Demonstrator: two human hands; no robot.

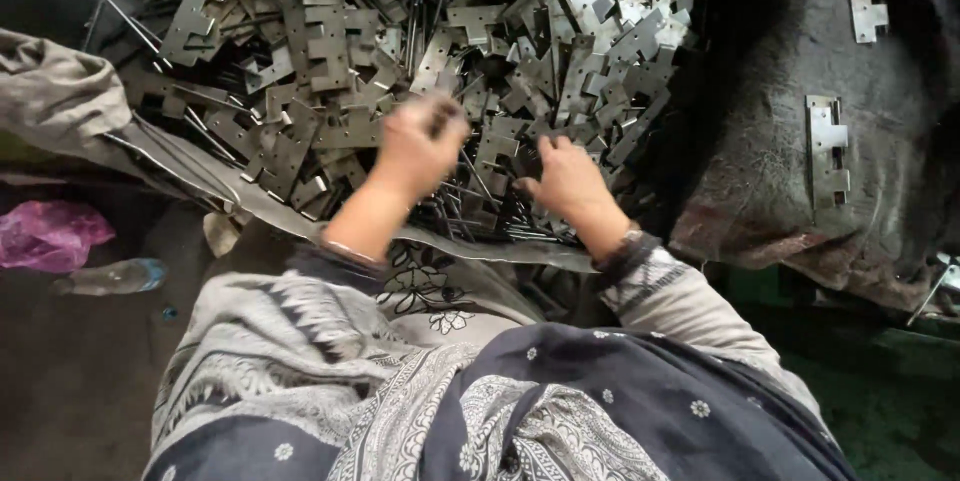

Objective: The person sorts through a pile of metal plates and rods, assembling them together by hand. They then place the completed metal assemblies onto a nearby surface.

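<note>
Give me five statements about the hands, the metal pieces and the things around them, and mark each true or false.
1. Both hands are over the pile of notched metal plates. True.
2. The left hand is blurred, with a small dark piece at its fingers. True.
3. The right hand holds the clear plastic bottle. False: the bottle lies on the floor at the far left, apart from both hands.
4. A single notched plate lies on the dark cloth at the right. True.
5. The crumpled plastic bag at the left is green. False: the bag is pink-purple.
</note>
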